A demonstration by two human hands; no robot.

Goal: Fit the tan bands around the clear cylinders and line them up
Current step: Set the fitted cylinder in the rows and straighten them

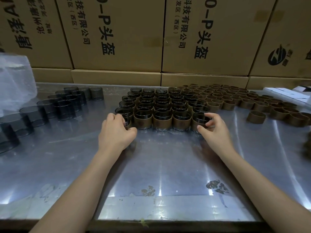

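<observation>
- Nearest, bare metal table [151,165], scuffed and glaring with reflected light.
- Left hand [116,130] curls round the leftmost banded cylinder [125,119] of the front row, fingers wrapped over its rim.
- Right hand [213,127] cups the rightmost front-row cylinder [198,121], thumb low on its tan band, fingers bent over the top.
- Between them, the block of banded cylinders [161,106] stands in tidy rows: smoky clear glass, tan sleeves round the lower part.
- Left, bare clear cylinders [64,106] stand near a plastic bag [15,84].
- Right, loose tan bands [235,98] crowd together.
- Behind, cardboard boxes [117,34] printed "有限公司" and "头盔".
</observation>
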